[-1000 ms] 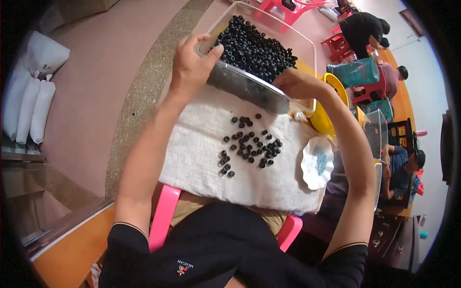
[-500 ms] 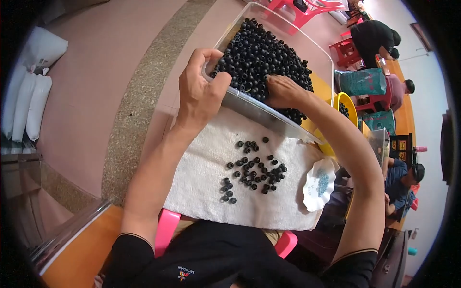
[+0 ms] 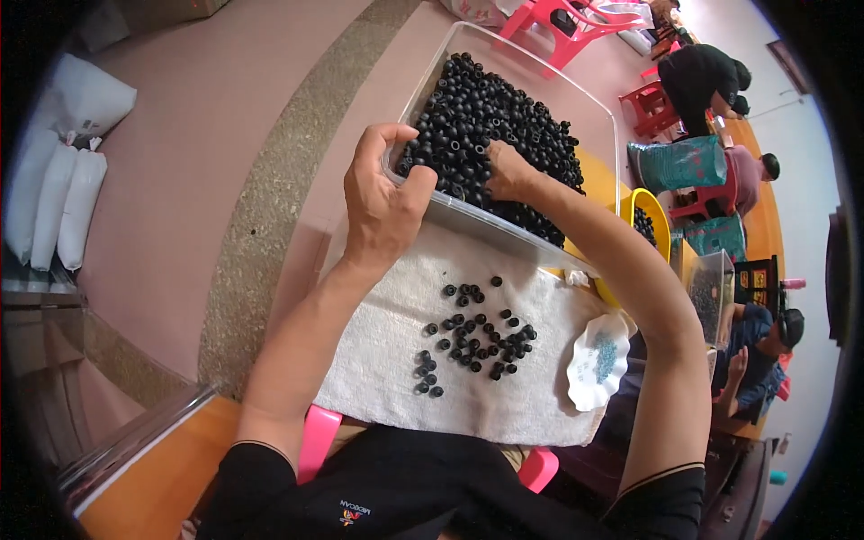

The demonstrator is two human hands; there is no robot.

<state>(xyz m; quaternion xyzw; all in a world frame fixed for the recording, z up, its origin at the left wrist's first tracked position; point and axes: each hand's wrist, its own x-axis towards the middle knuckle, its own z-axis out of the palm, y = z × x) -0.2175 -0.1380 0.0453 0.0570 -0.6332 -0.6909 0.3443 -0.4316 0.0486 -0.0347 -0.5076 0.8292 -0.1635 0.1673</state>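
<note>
My left hand (image 3: 385, 193) grips the near left corner of a clear plastic bin (image 3: 513, 227), thumb on one side and fingers round the other. The bin holds a heap of small black ring-like pieces (image 3: 504, 108) with round holes. My right hand (image 3: 515, 173) reaches into this heap near the bin's front wall. Its fingers are curled and partly hidden among the pieces, so what they hold does not show. Below the bin, several loose black pieces (image 3: 477, 346) lie scattered on a white towel (image 3: 378, 360) in front of me.
On the towel's right side sits a white scalloped dish (image 3: 583, 382) with tiny blue bits. A yellow bowl (image 3: 661, 216) of black pieces stands right of the bin. Pink chairs (image 3: 562, 36) are beyond. White sacks (image 3: 81, 207) lie at left. Other people sit along a table at right.
My right hand has shifted slightly left within the heap, its knuckles more raised. The whole view has moved a little; my left hand stays on the bin's corner.
</note>
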